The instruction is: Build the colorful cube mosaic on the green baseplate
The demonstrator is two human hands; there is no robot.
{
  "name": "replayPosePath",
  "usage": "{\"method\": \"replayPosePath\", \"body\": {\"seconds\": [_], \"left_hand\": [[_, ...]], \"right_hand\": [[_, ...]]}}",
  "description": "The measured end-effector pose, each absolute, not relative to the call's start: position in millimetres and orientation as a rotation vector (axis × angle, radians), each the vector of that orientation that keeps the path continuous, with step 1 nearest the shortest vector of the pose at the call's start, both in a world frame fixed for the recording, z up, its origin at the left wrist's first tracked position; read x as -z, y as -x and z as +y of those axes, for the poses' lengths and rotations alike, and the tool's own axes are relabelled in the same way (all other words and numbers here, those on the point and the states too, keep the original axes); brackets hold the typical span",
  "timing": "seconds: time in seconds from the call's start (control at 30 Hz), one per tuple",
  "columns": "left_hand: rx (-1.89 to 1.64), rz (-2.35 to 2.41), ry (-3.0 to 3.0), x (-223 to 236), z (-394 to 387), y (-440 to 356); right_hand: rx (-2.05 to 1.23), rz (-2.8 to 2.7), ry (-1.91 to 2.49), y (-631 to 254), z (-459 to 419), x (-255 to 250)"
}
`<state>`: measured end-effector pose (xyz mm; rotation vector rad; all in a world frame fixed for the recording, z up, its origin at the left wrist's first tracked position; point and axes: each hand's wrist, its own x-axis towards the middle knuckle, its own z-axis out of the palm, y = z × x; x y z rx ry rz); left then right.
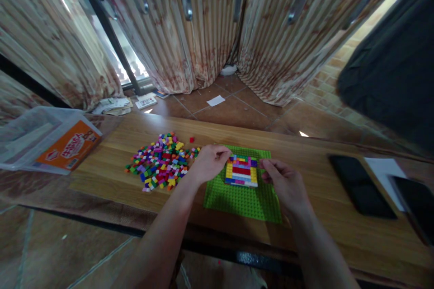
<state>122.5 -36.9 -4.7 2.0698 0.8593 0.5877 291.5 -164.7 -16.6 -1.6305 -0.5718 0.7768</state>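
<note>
A green studded baseplate (pixel 244 205) lies on the wooden table, with a flat block of multicoloured toy bricks (pixel 241 170) built on it; red bricks form its middle. My left hand (pixel 210 162) is closed at the block's upper left corner, thumb and fingertips pinched together by an orange and blue brick. Whatever is in that pinch is hidden. Just off the block's right side, my right hand (pixel 285 183) has its thumb and forefinger drawn together above the baseplate. Anything between them is too small to make out.
A heap of loose coloured bricks (pixel 162 162) spreads left of the baseplate. At the far left stands a clear plastic box (pixel 20 144) with an orange label. A black phone (pixel 361 185), white paper (pixel 383 174) and another dark device (pixel 415 203) lie to the right.
</note>
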Motion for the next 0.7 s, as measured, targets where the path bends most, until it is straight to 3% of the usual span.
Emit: {"method": "replayPosePath", "body": {"seconds": [0.27,0.7], "left_hand": [[-0.617,0.930,-1.813,15,-35,-131],[-0.644,0.961,-1.913,5,-37,-133]], "right_hand": [[-0.768,-0.658,1.717,-288,-161,25],[-0.771,-0.650,1.695,-286,-160,24]]}}
